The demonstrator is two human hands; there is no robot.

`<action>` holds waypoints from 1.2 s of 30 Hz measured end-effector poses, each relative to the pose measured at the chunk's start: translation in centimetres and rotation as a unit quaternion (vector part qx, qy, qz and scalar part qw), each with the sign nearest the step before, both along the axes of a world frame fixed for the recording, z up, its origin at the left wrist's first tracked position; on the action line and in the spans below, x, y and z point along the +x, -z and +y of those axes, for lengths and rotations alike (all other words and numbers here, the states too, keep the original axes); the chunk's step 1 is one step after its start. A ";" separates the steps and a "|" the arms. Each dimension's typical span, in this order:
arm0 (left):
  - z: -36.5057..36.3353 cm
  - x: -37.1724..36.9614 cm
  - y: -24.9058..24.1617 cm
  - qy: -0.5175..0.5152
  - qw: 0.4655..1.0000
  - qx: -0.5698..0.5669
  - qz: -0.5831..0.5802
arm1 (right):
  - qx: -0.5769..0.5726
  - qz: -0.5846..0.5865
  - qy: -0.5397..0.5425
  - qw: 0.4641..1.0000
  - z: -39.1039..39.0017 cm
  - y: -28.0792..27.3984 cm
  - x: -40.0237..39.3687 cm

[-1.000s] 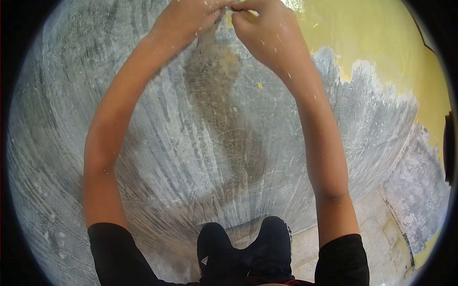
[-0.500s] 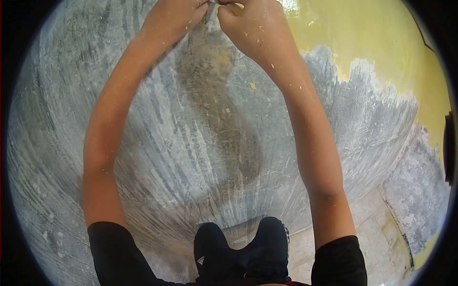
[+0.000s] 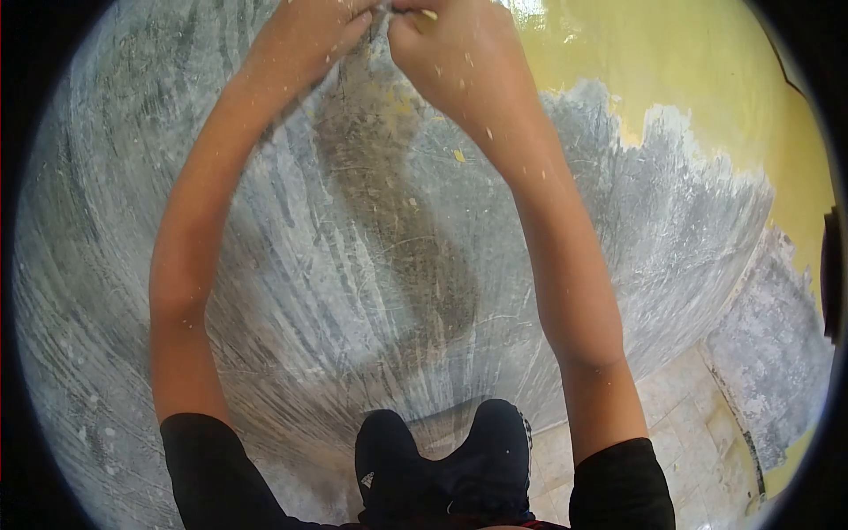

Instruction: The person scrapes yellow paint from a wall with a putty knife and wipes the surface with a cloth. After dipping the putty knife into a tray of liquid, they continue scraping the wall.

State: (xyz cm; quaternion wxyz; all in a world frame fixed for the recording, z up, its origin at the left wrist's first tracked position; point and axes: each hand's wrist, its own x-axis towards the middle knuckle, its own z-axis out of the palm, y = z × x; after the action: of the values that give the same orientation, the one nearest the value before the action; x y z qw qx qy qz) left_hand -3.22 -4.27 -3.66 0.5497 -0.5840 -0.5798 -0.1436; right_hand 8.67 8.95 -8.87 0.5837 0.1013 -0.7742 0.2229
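At the top edge of the head view, my left hand and my right hand are close together against the wall. The fingers of both hands curl inward, and the frame cuts off part of them. Whatever they grip is hidden. Around them the wall is bare grey with streaks and scrape marks. Yellow paint covers its upper right, ending in a ragged whitish edge. Pale paint flakes stick to my right hand and forearm. A small yellow flake lies on the grey surface below my right hand.
My knees in dark trousers are close to the wall's lower part. Pale floor tiles show at the lower right. Another patchy grey and yellow wall section and a dark brown object stand at the right edge.
Both hands have shifted slightly left along the wall, the right hand a little more. Both forearms moved with them. The yellow paint's edge looks much the same.
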 end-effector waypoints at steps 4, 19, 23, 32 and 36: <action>0.1 -1.9 0.6 0.082 0.994 -0.025 0.067 | -0.005 -0.008 0.033 0.999 -0.1 1.4 -1.5; -1.2 -1.3 -1.2 0.043 0.998 -0.016 0.045 | 0.044 0.076 0.093 0.992 -2.0 0.4 -2.6; -1.3 0.0 -0.7 -0.027 0.999 -0.042 0.009 | 0.025 0.094 0.059 0.994 -1.5 1.2 -2.5; -1.0 -0.5 -2.3 -0.032 0.998 -0.046 -0.018 | 0.013 0.105 0.052 0.993 -1.2 0.0 -3.1; -0.6 -4.0 -0.8 -0.065 0.995 -0.040 0.058 | 0.015 0.097 0.077 0.992 -1.1 1.9 -2.3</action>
State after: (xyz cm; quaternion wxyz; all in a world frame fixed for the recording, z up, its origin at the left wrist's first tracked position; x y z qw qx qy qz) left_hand -7.19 -4.89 -2.88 0.5668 -0.5739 -0.5890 -0.0496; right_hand 6.36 7.89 -10.80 0.6699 0.0716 -0.7227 0.1544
